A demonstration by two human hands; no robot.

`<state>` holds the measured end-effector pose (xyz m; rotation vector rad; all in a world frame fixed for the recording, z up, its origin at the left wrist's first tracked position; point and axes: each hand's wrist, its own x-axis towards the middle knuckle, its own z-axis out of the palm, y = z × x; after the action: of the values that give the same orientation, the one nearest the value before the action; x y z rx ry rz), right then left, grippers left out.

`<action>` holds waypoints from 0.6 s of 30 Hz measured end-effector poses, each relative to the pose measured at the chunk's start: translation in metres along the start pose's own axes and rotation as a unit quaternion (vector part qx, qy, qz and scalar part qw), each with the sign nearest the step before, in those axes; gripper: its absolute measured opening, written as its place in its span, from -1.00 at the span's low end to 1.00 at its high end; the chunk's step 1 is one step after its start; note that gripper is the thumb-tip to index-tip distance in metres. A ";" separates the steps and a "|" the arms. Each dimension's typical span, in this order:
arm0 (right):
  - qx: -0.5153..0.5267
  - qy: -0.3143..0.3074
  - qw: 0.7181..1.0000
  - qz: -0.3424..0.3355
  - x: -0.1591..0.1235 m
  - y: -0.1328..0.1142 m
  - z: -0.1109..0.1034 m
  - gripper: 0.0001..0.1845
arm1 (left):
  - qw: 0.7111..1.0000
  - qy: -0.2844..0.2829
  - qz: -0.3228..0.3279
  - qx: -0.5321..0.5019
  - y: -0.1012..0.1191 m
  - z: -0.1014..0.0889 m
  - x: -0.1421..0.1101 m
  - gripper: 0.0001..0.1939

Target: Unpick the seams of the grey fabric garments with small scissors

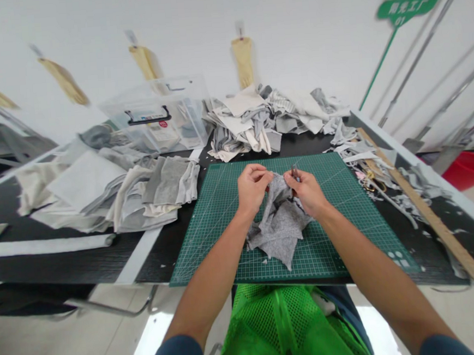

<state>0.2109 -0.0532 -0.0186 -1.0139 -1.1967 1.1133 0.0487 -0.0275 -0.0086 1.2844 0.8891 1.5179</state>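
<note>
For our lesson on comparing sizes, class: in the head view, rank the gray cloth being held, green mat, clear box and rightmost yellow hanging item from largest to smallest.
1. Green mat
2. Clear box
3. Gray cloth
4. Rightmost yellow hanging item

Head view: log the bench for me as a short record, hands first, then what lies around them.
Left hand: pinching an edge of the grey fabric
Right hand: pinching the same fabric, with a small metal tool, type unclear
Under the hands: green cutting mat
Left of mat: fabric stack
Behind mat: fabric heap, clear plastic bin
Right of mat: wooden strip, loose scraps
</note>
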 end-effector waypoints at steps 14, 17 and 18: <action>-0.082 0.052 0.990 -0.103 -0.001 -0.004 0.003 -0.69 | 0.985 -0.113 -0.125 -0.040 0.006 -0.002 0.000 -0.68; -0.093 0.059 0.986 -0.128 0.000 -0.005 0.003 -0.72 | 0.966 -0.209 -0.146 0.049 0.007 -0.008 -0.001 -0.64; -0.102 0.059 0.984 -0.135 0.001 -0.005 0.002 -0.73 | 0.961 -0.228 -0.141 0.075 0.007 -0.010 -0.001 -0.62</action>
<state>0.2091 -0.0533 -0.0132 -1.0209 -1.3273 0.7193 0.0380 -0.0300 -0.0042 1.4671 0.8463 0.8947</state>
